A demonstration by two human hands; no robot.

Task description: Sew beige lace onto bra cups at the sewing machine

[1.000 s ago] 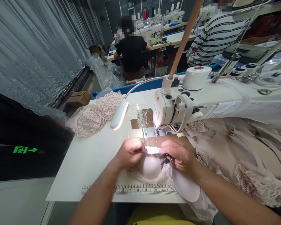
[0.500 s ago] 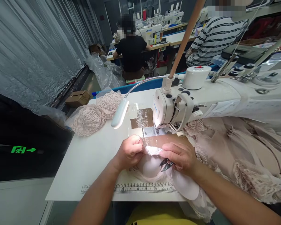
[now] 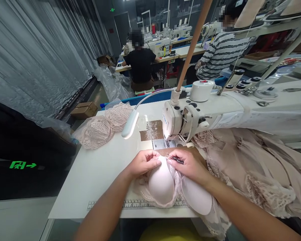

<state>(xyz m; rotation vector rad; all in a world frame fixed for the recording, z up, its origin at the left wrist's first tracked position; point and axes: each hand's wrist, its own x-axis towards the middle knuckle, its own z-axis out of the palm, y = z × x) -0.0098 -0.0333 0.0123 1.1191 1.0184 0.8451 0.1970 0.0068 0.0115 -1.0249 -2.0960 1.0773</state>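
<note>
A pale pink lace bra [image 3: 162, 184] with smooth padded cups lies at the front of the sewing table, below the needle area of the sewing machine [image 3: 177, 120]. My left hand [image 3: 145, 163] pinches the upper edge of its left cup between thumb and fingers. On the other side of that cup, my right hand [image 3: 187, 164] is closed around small dark thread snips [image 3: 177, 160], their tips close to the cup's top edge. The second cup [image 3: 197, 195] hangs toward the table's front edge under my right forearm.
Two finished-looking lace cups [image 3: 104, 125] rest at the table's back left. A lit lamp [image 3: 130, 125] bends over the table. Pink lace and mesh fabric [image 3: 240, 164] is heaped at right. A printed ruler [image 3: 132, 204] runs along the front. Two people [image 3: 141, 67] sit at machines beyond.
The bra has been turned so its cup faces up, its top edge between my hands. The snips in my right hand have swung from pointing down-left to pointing at that edge.
</note>
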